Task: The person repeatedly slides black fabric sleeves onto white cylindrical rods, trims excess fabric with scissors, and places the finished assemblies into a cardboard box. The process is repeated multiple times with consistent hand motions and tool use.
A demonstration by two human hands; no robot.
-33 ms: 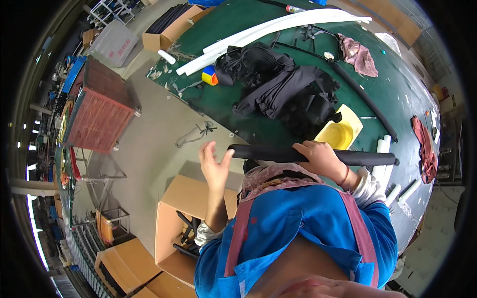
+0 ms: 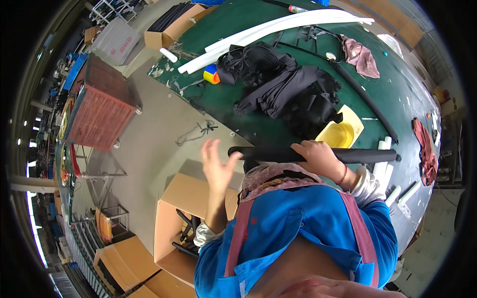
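Observation:
A long black sleeved tube (image 2: 268, 154) lies almost level across the front of my waist. My right hand (image 2: 319, 158) is wrapped round it near its middle, knuckles up. Beside the tube's left end is my left hand (image 2: 217, 168), fingers raised and apart, slightly blurred. Its thumb reaches the tube's tip in the picture; whether it touches, I cannot tell. Just beyond my right hand, a yellow tray (image 2: 354, 123) sits at the table's near edge. Behind it is a heap of black gathered fabric (image 2: 278, 92).
On the green table (image 2: 218, 107) lie long white tubes (image 2: 233, 45), another black tube (image 2: 365, 102), short white tubes (image 2: 381, 161) and a pink cloth (image 2: 358, 57). An open cardboard box (image 2: 171, 198) holding black pieces stands by my left arm. A reddish cart (image 2: 99, 116) stands left.
My left thumb has shifted right, across the tube's left end, and the fingers have risen slightly. The tube's left end sits a little lower. My right hand keeps its hold.

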